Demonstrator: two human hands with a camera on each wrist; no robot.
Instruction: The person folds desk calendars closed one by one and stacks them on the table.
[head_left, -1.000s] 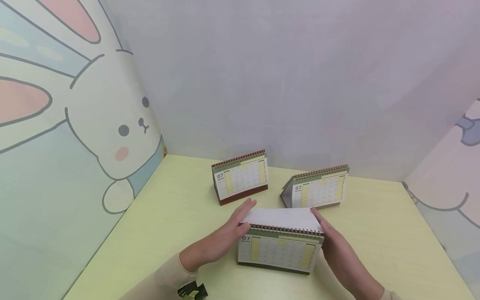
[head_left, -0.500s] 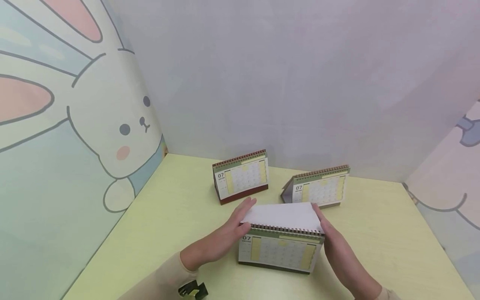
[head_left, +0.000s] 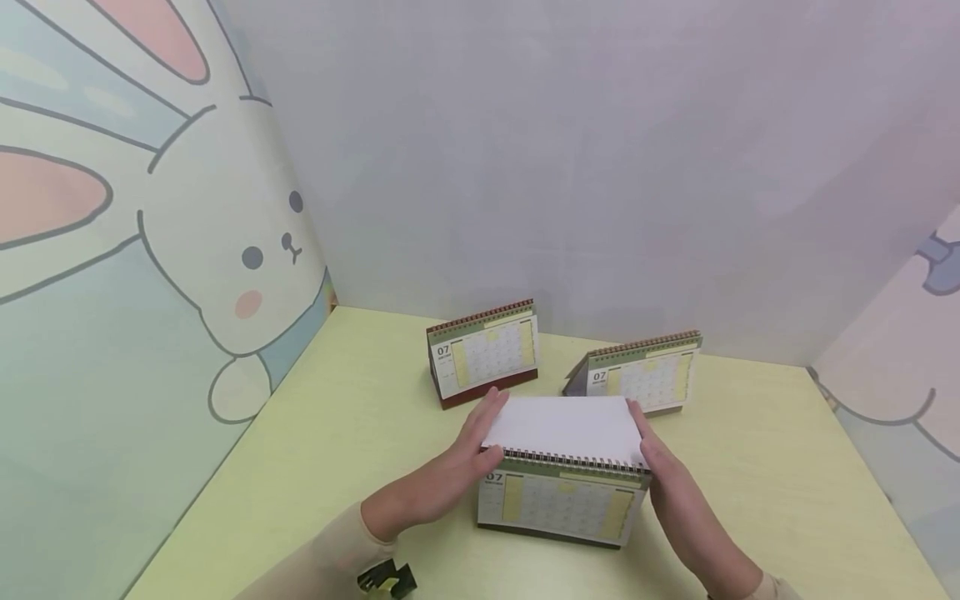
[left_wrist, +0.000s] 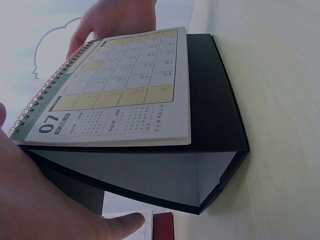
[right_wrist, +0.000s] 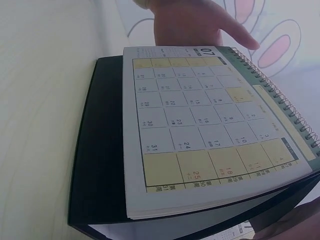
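Observation:
In the head view, a spiral-bound desk calendar (head_left: 562, 504) with a black stand stands upright near me, its 07 page facing me. Behind its coil, a blank white sheet (head_left: 566, 425) spreads back from the top. My left hand (head_left: 450, 475) lies along its left end, fingers fairly straight, thumb at the top left corner. Along the right end lies my right hand (head_left: 682, 500), fingers extended. The left wrist view shows the open side of the black stand (left_wrist: 215, 95). In the right wrist view, the 07 page (right_wrist: 200, 120) appears up close.
Farther back stand two similar calendars, one with a dark red base (head_left: 483, 354) at the left, one with a grey base (head_left: 645, 375) at the right. They stand on a pale yellow table (head_left: 360, 400). A rabbit-print wall (head_left: 187, 275) bounds the left side.
The white sheet's far edge has risen in view, covering more of the right rear calendar's base. Both hands stay at the near calendar's ends, almost unmoved.

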